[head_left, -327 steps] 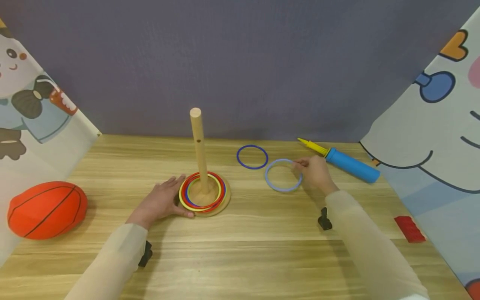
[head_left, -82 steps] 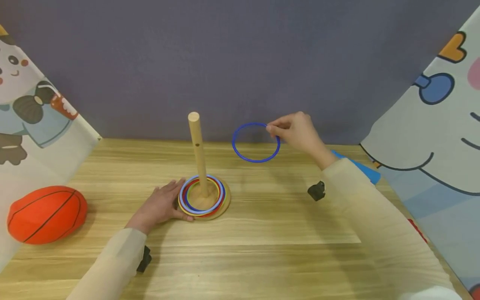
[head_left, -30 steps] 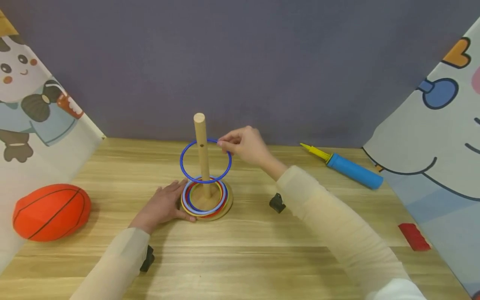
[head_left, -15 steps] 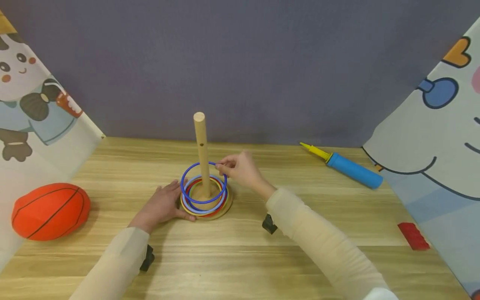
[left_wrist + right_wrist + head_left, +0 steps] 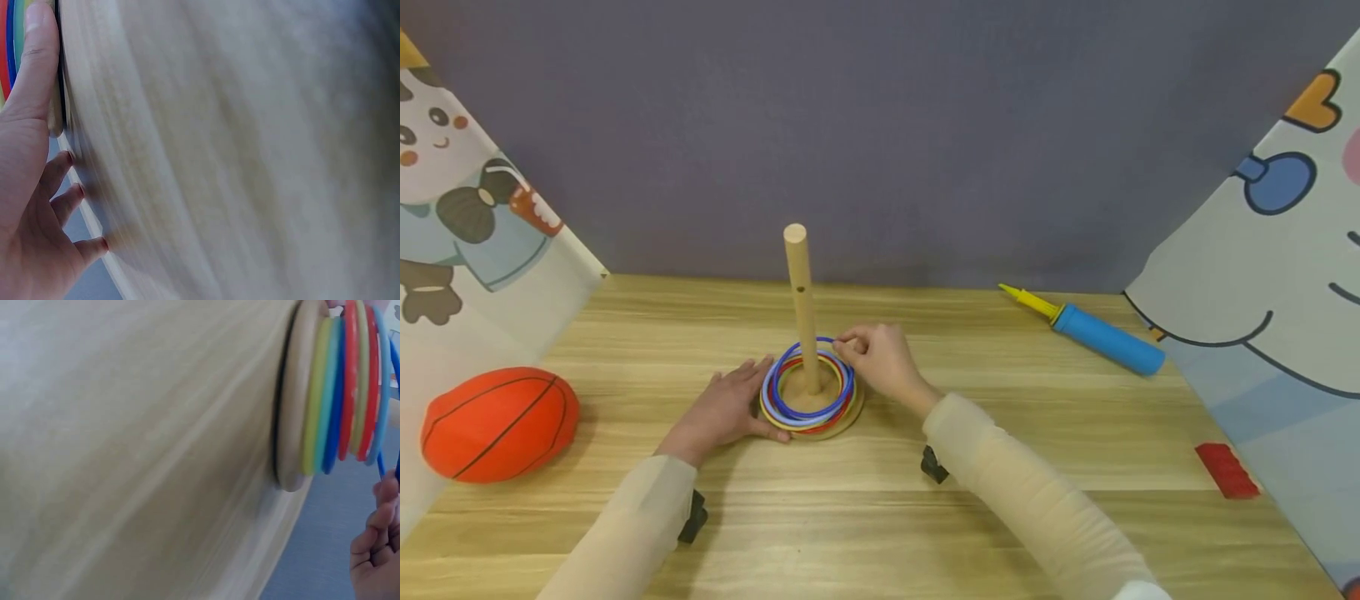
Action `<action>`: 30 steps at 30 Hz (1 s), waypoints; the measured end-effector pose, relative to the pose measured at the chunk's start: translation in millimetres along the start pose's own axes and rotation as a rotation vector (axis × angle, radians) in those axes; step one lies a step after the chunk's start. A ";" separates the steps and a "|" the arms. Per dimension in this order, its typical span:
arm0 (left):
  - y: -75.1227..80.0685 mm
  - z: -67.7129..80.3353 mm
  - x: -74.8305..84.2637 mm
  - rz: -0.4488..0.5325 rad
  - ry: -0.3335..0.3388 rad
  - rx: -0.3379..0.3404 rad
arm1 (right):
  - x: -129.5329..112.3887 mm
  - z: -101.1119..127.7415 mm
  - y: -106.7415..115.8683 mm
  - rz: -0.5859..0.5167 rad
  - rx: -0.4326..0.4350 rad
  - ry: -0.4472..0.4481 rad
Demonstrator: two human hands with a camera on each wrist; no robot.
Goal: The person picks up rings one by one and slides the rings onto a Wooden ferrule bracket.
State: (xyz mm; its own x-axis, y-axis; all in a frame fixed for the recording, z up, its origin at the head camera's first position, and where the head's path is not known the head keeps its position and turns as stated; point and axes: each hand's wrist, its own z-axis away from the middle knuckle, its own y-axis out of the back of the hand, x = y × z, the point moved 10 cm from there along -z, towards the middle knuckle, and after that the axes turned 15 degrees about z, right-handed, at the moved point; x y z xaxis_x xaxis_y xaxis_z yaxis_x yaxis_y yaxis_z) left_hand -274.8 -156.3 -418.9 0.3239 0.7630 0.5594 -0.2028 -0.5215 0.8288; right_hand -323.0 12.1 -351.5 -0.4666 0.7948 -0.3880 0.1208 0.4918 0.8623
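On the near surface [image 5: 880,517] the left hand [image 5: 722,410] lies flat, fingers straight, thumb against the base [image 5: 847,414] at 9 o'clock, steadying it well. The right hand [image 5: 880,360] pinches the blue ring [image 5: 790,411] at 3 o'clock, threaded on the peg [image 5: 800,292] and nearly on the stack [image 5: 347,387]. Best lowered level and let go gently; the pump [image 5: 1101,339] lies far at 2 o'clock.

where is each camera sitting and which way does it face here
Head: worn high, looking forward and down at the table, the peg stand and both forearms and hands.
Left wrist: low at the table, facing the stand's base; left hand, thumb against the base.
Right wrist: low at the table, facing the stacked rings; right hand, its grip on the dark blue ring.
Shared: base and rings appear in all views.
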 end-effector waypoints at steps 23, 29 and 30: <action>0.5 0.1 -4.6 0.004 -0.003 0.011 | -5.3 11.0 -14.7 -0.048 -0.035 0.041; 2.7 1.1 -3.0 0.026 -0.006 0.002 | 12.6 14.9 -2.9 -0.030 -0.058 -0.002; 3.5 1.5 -3.2 0.034 -0.007 -0.001 | 15.4 15.5 0.3 -0.029 -0.066 -0.002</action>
